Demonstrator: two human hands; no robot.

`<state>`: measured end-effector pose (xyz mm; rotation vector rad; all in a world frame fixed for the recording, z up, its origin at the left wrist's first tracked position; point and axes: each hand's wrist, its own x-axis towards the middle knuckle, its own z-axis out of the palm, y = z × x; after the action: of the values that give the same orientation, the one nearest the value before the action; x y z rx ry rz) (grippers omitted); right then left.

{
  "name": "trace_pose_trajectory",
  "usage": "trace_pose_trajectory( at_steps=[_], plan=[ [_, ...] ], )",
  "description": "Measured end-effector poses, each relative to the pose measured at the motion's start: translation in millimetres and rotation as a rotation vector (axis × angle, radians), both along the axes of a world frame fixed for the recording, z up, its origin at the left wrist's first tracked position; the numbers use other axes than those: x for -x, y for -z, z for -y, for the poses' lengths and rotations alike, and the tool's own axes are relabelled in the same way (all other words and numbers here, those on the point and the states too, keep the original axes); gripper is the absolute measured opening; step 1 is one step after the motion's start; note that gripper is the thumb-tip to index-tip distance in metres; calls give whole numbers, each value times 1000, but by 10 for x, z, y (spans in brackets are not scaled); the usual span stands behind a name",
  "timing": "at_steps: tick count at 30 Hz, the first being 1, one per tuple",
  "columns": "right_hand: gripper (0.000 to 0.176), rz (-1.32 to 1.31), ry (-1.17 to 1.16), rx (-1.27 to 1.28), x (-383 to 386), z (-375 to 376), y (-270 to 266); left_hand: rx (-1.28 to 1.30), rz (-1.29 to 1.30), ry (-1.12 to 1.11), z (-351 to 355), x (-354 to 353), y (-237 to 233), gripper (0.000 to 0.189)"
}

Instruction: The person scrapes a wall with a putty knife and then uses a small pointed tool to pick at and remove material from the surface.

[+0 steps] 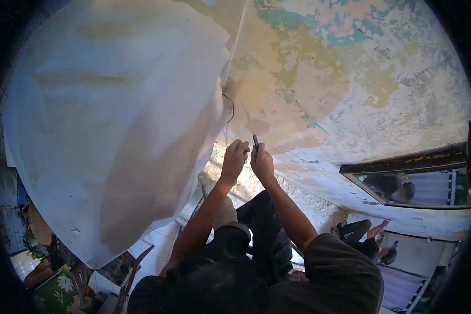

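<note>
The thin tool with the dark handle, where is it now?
In the head view, near the middle, the thin dark-handled tool is in the person's right hand, just right of the left hand, in front of the patchy wall.

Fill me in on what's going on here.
The right hand holds a slim, dark-handled tool, its thin end pointing away from the body, before a wall with patchy, worn paint. The left hand is curled close beside it; whether it grips anything is unclear. A large white sheet fills the left of the view, a dark wire by its edge. Another person is at the lower right.
</note>
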<state>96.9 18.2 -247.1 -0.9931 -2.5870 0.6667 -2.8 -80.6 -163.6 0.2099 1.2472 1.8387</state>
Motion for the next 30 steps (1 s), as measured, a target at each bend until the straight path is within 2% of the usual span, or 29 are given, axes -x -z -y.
trace_pose_trajectory(
  at_steps=[2,6,8,12,15,18,20,24,26,30],
  plan=[
    [20,-182,-25,-62,30,-21,-42,-2,3,0,-4,9,6,25],
    [21,-147,26,-84,116,-101,-48,25,27,0,4,-8,0,24],
    [22,162,147,-54,160,-174,119,13,36,2,15,-19,-42,24],
    [24,183,131,-9,137,-152,276,19,24,17,21,-14,25,26],
    [24,213,90,18,69,-35,153,2,49,7,17,-7,28,25],
    [23,101,27,16,55,6,0,17,40,16,21,9,23,25],
    [23,-139,43,-27,87,11,-163,16,31,4,24,-10,8,25],
    [23,-174,82,-93,86,-92,-50,11,41,18,34,-24,52,26],
    [24,154,147,-89,104,-172,144,19,44,29,32,-24,19,26],
    [24,127,186,-73,174,-132,162,20,16,38,4,-55,53,27]
  ],
)
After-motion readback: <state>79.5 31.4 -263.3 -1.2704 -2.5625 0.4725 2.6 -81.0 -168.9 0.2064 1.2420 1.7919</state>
